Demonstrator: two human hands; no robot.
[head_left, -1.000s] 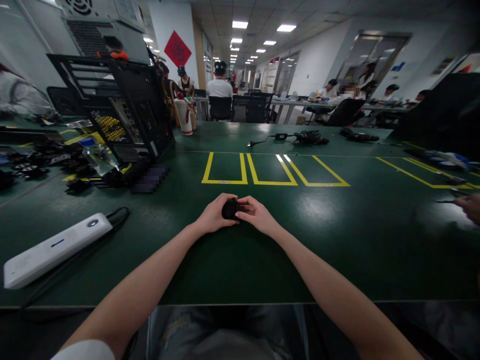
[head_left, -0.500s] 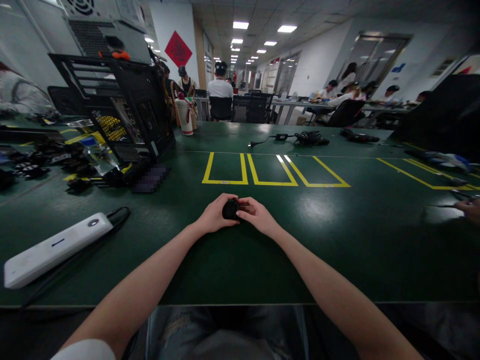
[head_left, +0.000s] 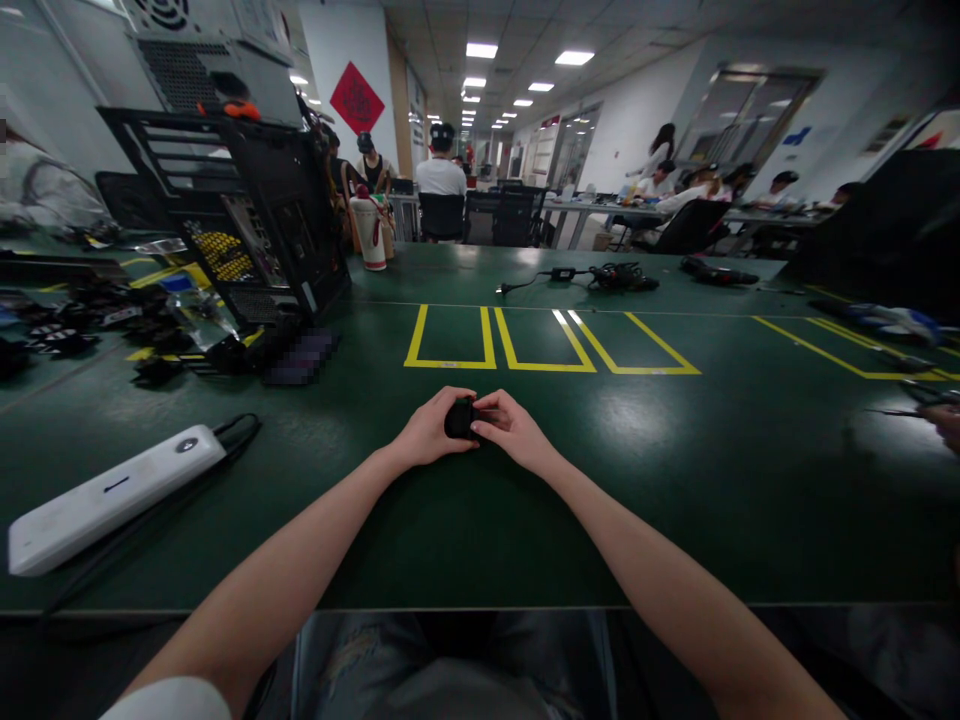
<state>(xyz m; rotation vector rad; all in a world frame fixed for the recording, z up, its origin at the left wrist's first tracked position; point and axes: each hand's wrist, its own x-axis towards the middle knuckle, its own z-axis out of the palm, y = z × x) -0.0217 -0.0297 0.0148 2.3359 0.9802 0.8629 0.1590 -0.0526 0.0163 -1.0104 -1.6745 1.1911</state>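
A small black part [head_left: 459, 420] is held between my two hands, low over the green table [head_left: 585, 530]. It is too dark and small to tell its kind. My left hand [head_left: 431, 428] curls round it from the left, thumb near me and fingers on the far side. From the right, the fingertips and thumb of my right hand [head_left: 511, 430] pinch at its right edge. Fingers hide part of its outline. Beyond the hands, yellow tape outlines [head_left: 551, 367] mark the tabletop.
At the left lies a white power bank-like device [head_left: 116, 500] with a black cable. Behind it stand a black computer case [head_left: 262, 215] and a cup [head_left: 368, 232]. Bundled black cables [head_left: 622, 276] lie at the back. Another person's hand [head_left: 946, 420] holds a thin tool at right.
My hands and the black part stay in nearly the same place; the right fingers shift very slightly. At the right edge the other person's hand has moved a little.
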